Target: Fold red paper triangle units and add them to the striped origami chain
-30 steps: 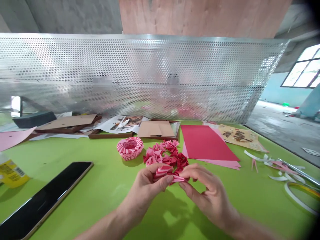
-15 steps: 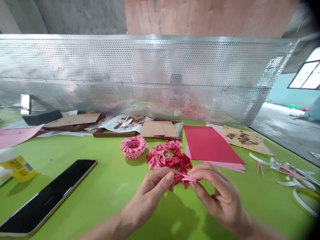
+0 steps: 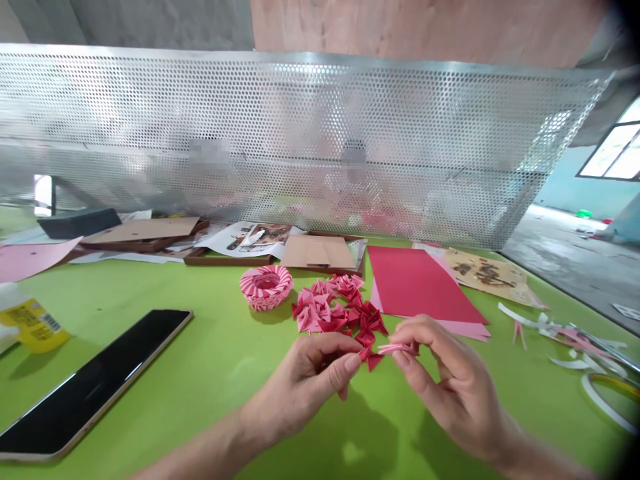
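Note:
Between the thumb and forefinger of my right hand (image 3: pixel 445 387) is a small folded pink paper piece (image 3: pixel 395 349), held level above the table. My left hand (image 3: pixel 320 370) is closed in a pinch just left of it. What its fingers hold, if anything, is hidden. Red folded paper pieces (image 3: pixel 371 359) show right by the left fingertips; whether they touch I cannot tell. Behind both hands lies a heap of folded pink and red paper pieces (image 3: pixel 325 307). A round pink-and-white basket of folded paper (image 3: pixel 267 303) stands left of the heap.
A phone (image 3: pixel 100 380) and a yellow-labelled glue bottle (image 3: pixel 37 325) are at left. Red paper sheets (image 3: pixel 425 283) lie behind my right hand. Paper scraps (image 3: pixel 580 343) and a tape roll (image 3: pixel 607 400) are at right. Cardboard pieces (image 3: pixel 317 252) sit before a perforated metal screen (image 3: pixel 300 147).
My right hand has moved slightly right with the pink piece, drawing it away from my left fingertips. My left hand stays pinched, a little farther right. The view has tilted slightly.

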The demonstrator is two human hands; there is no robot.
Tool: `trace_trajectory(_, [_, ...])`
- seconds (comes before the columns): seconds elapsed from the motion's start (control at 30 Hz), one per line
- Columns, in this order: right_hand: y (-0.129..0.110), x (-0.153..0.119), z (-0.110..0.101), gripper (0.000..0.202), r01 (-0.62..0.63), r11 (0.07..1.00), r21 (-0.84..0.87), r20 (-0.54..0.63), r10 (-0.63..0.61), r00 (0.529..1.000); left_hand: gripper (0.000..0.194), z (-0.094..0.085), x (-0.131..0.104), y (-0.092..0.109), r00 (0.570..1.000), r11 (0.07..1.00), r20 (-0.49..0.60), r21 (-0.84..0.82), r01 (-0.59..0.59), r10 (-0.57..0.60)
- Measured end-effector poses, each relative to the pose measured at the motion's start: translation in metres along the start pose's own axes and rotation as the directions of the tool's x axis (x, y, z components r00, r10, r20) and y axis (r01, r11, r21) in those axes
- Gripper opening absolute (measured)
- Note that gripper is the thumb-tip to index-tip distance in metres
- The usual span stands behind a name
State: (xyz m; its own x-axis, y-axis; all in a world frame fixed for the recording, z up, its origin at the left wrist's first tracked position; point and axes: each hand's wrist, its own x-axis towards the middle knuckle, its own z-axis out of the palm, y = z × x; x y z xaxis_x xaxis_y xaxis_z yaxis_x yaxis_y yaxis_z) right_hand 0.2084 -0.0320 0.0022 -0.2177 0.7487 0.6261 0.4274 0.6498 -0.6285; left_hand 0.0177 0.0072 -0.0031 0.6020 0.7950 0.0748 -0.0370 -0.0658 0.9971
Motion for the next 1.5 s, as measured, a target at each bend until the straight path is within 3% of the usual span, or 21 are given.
trace_trajectory(0.17, [0.003, -0.009, 0.004, 0.014, -0.011, 0.999, 0.044, -0.036, 0.013, 0.999, 0.030, 0.001, -0.002, 0.003, 1.000, 0.999, 0.001, 0.044, 0.011, -0.011])
trace_trajectory(0.37, [0.003, -0.012, 0.008, 0.016, 0.006, 0.999, 0.052, -0.007, -0.006, 1.000, 0.024, -0.001, -0.003, 0.003, 0.997, 0.981, 0.040, 0.178, -0.072, 0.066])
trace_trajectory(0.5, [0.002, -0.017, 0.005, 0.025, 0.043, 0.998, 0.042, 0.054, -0.045, 0.998, 0.021, -0.001, -0.004, 0.000, 0.996, 0.970, 0.055, 0.229, -0.085, 0.074])
trace_trajectory(0.7, [0.004, -0.020, 0.003, 0.040, 0.155, 0.981, -0.112, 0.175, -0.134, 0.975, 0.024, 0.003, -0.005, 0.004, 0.994, 0.943, 0.076, 0.317, -0.101, 0.081])
trace_trajectory(0.97, [0.007, -0.018, 0.003, 0.036, 0.185, 0.971, -0.153, 0.184, -0.156, 0.970, 0.028, 0.003, -0.003, 0.007, 0.990, 0.906, 0.103, 0.403, -0.131, 0.097])
trace_trajectory(1.5, [0.012, -0.019, 0.006, 0.027, 0.216, 0.966, -0.146, 0.171, -0.190, 0.967, 0.026, 0.005, -0.003, 0.004, 0.987, 0.899, 0.113, 0.412, -0.152, 0.115])
